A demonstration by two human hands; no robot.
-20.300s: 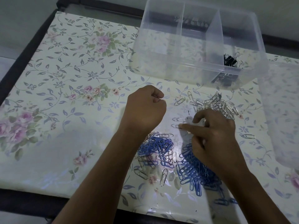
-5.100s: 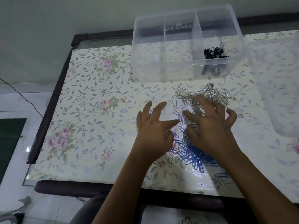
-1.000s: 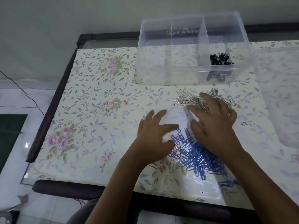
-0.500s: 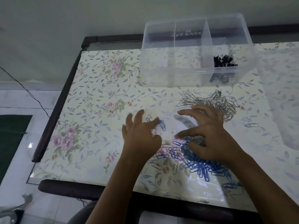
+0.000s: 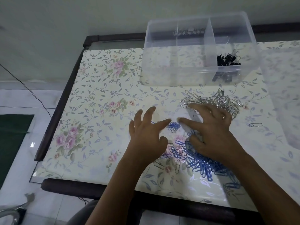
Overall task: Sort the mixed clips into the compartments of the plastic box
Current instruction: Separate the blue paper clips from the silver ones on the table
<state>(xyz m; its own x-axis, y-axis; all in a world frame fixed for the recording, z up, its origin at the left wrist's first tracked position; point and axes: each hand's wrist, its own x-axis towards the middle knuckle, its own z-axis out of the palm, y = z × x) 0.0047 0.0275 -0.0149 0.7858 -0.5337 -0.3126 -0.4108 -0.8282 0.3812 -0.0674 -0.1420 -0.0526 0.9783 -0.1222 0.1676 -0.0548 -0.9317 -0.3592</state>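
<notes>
A clear plastic box (image 5: 170, 75) with three compartments stands at the table's far side; black binder clips (image 5: 228, 59) lie in its right compartment. A heap of silver paper clips (image 5: 212, 100) lies in front of the box. A pile of blue paper clips (image 5: 201, 163) lies near the front edge, mixed with a few silver ones. A small cluster of blue clips (image 5: 174, 127) sits apart between my hands. My left hand (image 5: 146, 137) lies flat with fingers spread, forefinger beside that cluster. My right hand (image 5: 212, 132) is spread over the blue pile, fingertips at the silver heap.
The table (image 5: 97, 98) has a floral cover and a dark frame. The box's translucent lid (image 5: 285, 95) lies at the right. One loose clip (image 5: 255, 124) lies right of my right hand. Tiled floor and a cable are at the left.
Both hands stay spread on the table. My right hand has shifted slightly toward the silver heap, and the small blue cluster now lies between the two forefingers.
</notes>
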